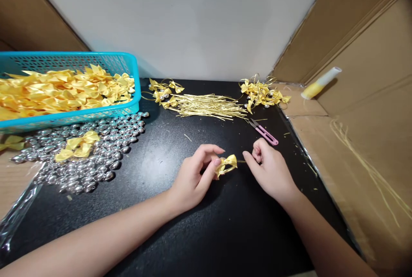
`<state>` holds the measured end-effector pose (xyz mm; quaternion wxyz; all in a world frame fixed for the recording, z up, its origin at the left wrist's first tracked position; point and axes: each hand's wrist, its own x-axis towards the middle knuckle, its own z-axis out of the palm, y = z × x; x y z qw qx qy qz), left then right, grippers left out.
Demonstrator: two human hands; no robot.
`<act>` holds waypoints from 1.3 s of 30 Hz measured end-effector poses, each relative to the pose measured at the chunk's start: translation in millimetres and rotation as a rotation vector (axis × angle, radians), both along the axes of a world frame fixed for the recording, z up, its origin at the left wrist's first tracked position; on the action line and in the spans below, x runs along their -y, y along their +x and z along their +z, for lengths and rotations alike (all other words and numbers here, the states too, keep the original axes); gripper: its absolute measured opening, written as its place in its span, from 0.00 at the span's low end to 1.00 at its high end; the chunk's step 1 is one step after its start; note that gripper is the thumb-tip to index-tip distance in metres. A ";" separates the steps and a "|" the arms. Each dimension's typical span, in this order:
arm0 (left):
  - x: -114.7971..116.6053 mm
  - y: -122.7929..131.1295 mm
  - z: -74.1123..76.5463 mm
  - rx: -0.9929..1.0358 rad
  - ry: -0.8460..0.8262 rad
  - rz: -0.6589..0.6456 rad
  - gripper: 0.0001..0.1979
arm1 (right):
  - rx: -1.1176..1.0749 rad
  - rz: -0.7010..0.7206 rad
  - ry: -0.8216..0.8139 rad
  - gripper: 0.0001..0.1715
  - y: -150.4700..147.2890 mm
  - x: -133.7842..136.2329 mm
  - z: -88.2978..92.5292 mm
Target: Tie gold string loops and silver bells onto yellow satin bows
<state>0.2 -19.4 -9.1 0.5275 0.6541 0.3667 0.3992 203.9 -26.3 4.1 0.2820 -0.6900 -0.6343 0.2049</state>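
Note:
My left hand [196,176] pinches a yellow ribbon bow [229,164] between thumb and fingers, just above the black table. A thin gold cord [241,161] runs from the bow toward my right hand [270,171]. That hand is closed, its fingers curled in and its thumb pointing left, with the cord's end at the thumb. Whatever lies behind the bow is hidden by my left fingers. Beyond my right hand lies a pair of pink thread snips [266,134], blades toward the back left.
A blue basket [137,83] full of yellow bows stands at the left. Silver beads [96,169] spread before it, with a few bows [79,146] on top. Cut gold cords [209,106] lie at the back, between corded bow piles [262,93]. A white-and-yellow tube [322,83] stands right.

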 end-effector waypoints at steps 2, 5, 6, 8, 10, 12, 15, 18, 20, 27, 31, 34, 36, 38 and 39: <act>0.7 0.0 0.6 0.002 -0.022 -0.024 0.08 | 0.212 0.011 0.035 0.08 5.6 -2.8 -3.2; 0.3 -0.2 0.5 0.026 -0.057 -0.049 0.08 | 0.255 0.012 0.154 0.04 5.5 -2.4 -2.1; -0.4 -0.3 0.4 0.042 -0.067 -0.051 0.08 | 0.190 0.039 0.192 0.06 2.9 -0.8 0.1; -2.7 -0.2 0.2 0.083 -0.086 -0.050 0.08 | -0.083 0.177 0.182 0.12 -5.7 4.3 5.5; -4.6 0.3 0.4 0.119 -0.098 -0.048 0.08 | -0.487 0.382 0.005 0.21 -16.9 10.4 9.7; -5.2 1.2 0.9 0.112 -0.086 -0.029 0.07 | -0.722 0.380 -0.143 0.24 -27.8 15.3 10.3; -3.3 2.7 1.4 0.016 -0.019 0.010 0.04 | -0.862 0.239 -0.239 0.17 -37.7 18.3 6.3; -0.8 3.4 0.5 -0.065 0.061 0.021 0.05 | -0.987 0.216 -0.304 0.16 -39.8 18.2 3.0; 0.0 3.1 -0.9 -0.106 0.119 0.052 0.06 | -1.074 0.255 -0.330 0.18 -39.8 18.4 2.8; -1.0 2.9 -2.3 -0.169 0.164 0.130 0.09 | -0.872 0.267 -0.295 0.19 -32.3 19.0 6.4; -1.5 3.6 2.4 -0.152 0.131 0.144 0.08 | -0.301 0.157 0.288 0.11 -22.6 20.1 12.7; -1.9 3.6 5.1 -0.166 0.131 0.112 0.09 | 0.023 0.288 0.548 0.09 -21.8 22.7 17.2; -2.2 3.5 5.4 -0.175 0.139 0.086 0.09 | 0.145 0.348 0.529 0.12 -24.0 23.7 17.4; -2.5 3.4 5.0 -0.180 0.136 0.061 0.09 | 0.207 0.346 0.451 0.16 -26.0 23.3 15.5; -2.6 3.5 4.8 -0.185 0.132 0.053 0.09 | 0.225 0.340 0.410 0.17 -26.5 22.8 14.2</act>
